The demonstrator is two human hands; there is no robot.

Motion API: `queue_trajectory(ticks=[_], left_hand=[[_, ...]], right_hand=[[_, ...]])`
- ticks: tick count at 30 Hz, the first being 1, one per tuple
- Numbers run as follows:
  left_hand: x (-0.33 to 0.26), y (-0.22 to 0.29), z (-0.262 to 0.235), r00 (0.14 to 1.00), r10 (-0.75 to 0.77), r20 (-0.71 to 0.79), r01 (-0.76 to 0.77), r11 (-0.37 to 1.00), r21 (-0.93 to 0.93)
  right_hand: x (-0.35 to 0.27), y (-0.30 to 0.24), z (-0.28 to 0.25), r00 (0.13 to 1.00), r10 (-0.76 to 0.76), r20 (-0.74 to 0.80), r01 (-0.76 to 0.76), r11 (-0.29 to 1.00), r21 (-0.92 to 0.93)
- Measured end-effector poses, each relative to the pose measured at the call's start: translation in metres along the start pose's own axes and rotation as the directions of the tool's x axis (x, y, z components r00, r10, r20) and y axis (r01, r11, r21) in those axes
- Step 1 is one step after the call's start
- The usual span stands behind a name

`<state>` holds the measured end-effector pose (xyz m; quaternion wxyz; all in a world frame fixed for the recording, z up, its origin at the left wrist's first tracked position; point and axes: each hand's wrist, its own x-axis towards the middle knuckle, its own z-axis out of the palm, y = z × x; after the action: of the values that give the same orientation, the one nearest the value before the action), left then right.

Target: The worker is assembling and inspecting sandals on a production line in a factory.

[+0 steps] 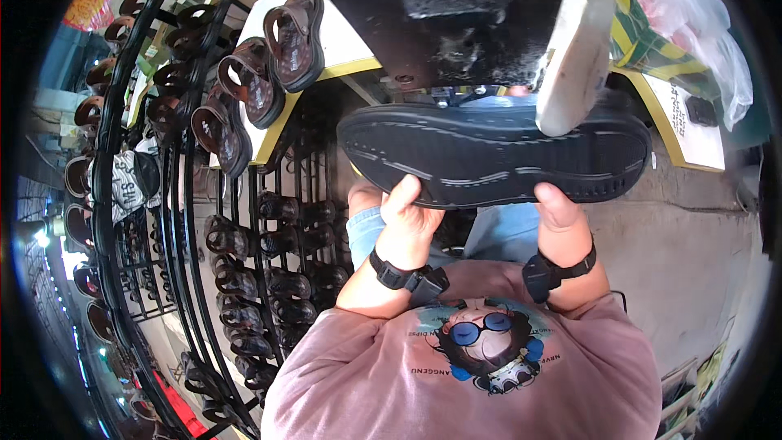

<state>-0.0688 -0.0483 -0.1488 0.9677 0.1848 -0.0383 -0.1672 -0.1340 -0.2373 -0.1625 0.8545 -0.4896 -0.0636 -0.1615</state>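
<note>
A black shoe sole [456, 159] lies across in front of me, its ribbed underside with pale stitch-like lines toward the view. My left hand [403, 216] grips its near edge on the left, thumb on the underside and fingers hidden behind. At the near edge further right, my right hand [562, 212] holds it the same way, with the thumb showing. The sole's far edge is right below a black machine body [481, 24]. A cream, rounded machine part [577, 81] hangs down over the sole's right half. Whatever upper the sole carries is hidden.
On a white tabletop with a yellow edge [346, 28] at left stand brown sandals [295, 41]. A black metal rack [106, 163] left of it holds several more sandals. At far right, clear plastic [684, 8] lies by a green-yellow bag [639, 33] and a small black object [700, 112].
</note>
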Motion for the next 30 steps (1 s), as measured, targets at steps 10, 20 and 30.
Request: queue_trajectory(ticks=[10, 20, 30], left_hand=[[0.039, 0.114, 0.021, 0.93, 0.366, -0.023, -0.252, 0.682, 0.686], [0.044, 0.072, 0.096, 0.946, -0.226, 0.233, -0.196, 0.173, 0.965], [0.002, 0.014, 0.049, 0.999, 0.028, 0.033, -0.042, 0.83, 0.556]], right_hand=[[0.026, 0.006, 0.083, 0.991, -0.023, 0.131, 0.05, 0.976, -0.212], [0.04, 0.017, 0.086, 0.973, -0.051, 0.227, 0.123, 0.941, -0.315], [0.009, -0.002, 0.053, 0.967, -0.252, 0.018, 0.167, 0.583, -0.795]])
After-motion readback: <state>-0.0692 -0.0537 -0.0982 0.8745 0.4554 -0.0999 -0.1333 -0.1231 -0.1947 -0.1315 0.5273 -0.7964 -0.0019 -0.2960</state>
